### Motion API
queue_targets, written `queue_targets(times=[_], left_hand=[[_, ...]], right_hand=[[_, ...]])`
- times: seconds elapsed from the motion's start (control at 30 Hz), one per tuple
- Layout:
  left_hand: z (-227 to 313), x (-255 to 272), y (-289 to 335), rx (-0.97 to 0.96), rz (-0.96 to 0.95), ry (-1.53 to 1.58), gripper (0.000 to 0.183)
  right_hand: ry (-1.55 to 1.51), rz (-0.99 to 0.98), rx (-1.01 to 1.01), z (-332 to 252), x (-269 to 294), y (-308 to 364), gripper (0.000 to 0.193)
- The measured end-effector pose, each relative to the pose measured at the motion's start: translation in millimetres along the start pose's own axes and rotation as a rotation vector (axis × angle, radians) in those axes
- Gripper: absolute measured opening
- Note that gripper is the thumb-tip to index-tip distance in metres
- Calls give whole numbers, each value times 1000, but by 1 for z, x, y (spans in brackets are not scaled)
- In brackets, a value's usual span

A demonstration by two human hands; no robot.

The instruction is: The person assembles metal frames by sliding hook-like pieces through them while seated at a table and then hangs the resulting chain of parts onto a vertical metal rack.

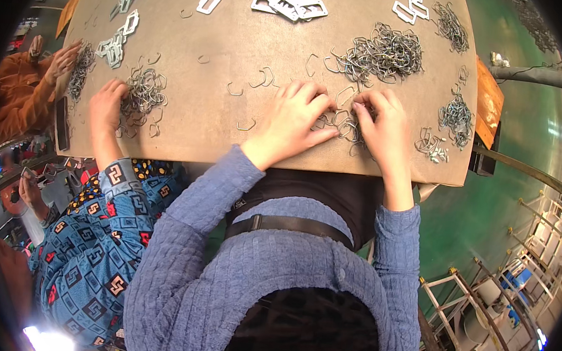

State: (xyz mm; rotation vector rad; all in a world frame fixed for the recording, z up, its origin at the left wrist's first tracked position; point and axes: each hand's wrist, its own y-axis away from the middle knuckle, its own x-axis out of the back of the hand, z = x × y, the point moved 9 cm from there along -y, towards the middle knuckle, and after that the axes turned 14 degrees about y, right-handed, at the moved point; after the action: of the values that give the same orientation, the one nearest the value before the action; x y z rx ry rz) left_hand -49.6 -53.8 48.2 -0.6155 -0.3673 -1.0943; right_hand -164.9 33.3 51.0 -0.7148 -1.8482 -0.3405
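Observation:
My left hand (294, 121) rests at the table's near side, fingers curled and thumb reaching toward the index finger around bent wire pieces. Facing it, my right hand (385, 124) pinches a bent wire ring (345, 96) between thumb and fingers. Under and between both hands lies a small cluster of wire rings (344, 122); the fingers partly hide it. Just beyond my right hand is a larger heap of bent wire rings (387, 52). Several loose open wire hooks (262, 77) lie beyond my left hand.
Flat metal frame plates (287, 0) are piled at the far side of the brown table (200, 118). More wire heaps (456, 116) lie at the right edge. On the left, a co-worker's hand (108, 108) touches another wire pile (145, 91); a person in orange (25, 102) sits farther left.

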Motion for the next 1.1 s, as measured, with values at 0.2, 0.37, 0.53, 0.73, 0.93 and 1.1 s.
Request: queue_targets(times=[0.2,0.37,0.53,0.73,0.93,1.1], left_hand=[[2,-6,-1,29,-11,-84,18],[-6,14,9,81,-76,13,15],[-26,86,15,146,220,28,12],[-53,138,32,245,340,-186,12],[-49,93,19,173,192,-54,20],[-34,56,9,-11,21,-167,22]], right_hand=[[47,73,46,-8,2,-1,9],[111,111,226,-24,10,-14,10],[200,-50,295,-29,-5,-24,7],[323,-60,395,-33,-15,-23,7],[221,29,370,-28,-6,-14,9],[210,66,464,-38,2,-17,11]])
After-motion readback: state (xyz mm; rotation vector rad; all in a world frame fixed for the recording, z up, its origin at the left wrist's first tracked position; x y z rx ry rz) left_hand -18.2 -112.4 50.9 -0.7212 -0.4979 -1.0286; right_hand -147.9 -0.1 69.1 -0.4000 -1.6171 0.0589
